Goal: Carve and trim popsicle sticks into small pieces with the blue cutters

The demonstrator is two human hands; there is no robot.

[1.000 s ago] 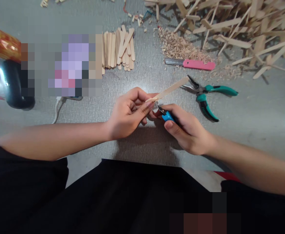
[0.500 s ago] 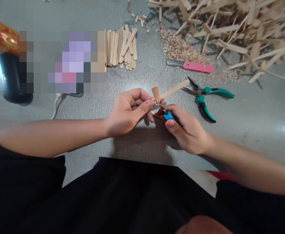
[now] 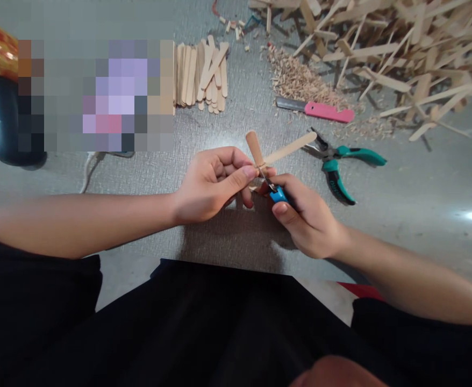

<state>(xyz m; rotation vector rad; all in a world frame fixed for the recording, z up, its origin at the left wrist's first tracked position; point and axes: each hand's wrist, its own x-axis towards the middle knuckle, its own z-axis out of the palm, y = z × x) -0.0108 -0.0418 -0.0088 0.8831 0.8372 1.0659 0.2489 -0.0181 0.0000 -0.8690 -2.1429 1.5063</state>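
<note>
My left hand (image 3: 220, 185) pinches a small assembly of crossed craft sticks (image 3: 288, 149) between thumb and fingers. One pale stick points up to the right, and a darker, reddish-brown one (image 3: 254, 146) stands up from the crossing. My right hand (image 3: 308, 217) is closed round a blue-handled craft knife (image 3: 278, 194). Its thin metal blade touches or nearly touches the wood at the crossing, close to my left thumb tip. The fingers of my right hand partly hide the lower end of the piece.
Pliers with teal handles (image 3: 338, 183) lie open to the right. Behind them are a pink-handled knife (image 3: 328, 112), wood shavings (image 3: 300, 75) and a large heap of joined sticks (image 3: 405, 48). Loose craft sticks (image 3: 187, 75) lie back left, beside a blurred patch and a white cable (image 3: 86, 174).
The reddish-brown stick has tilted to the left and shows more of its length. The knife blade has shifted slightly left at the crossing. The view has moved a little.
</note>
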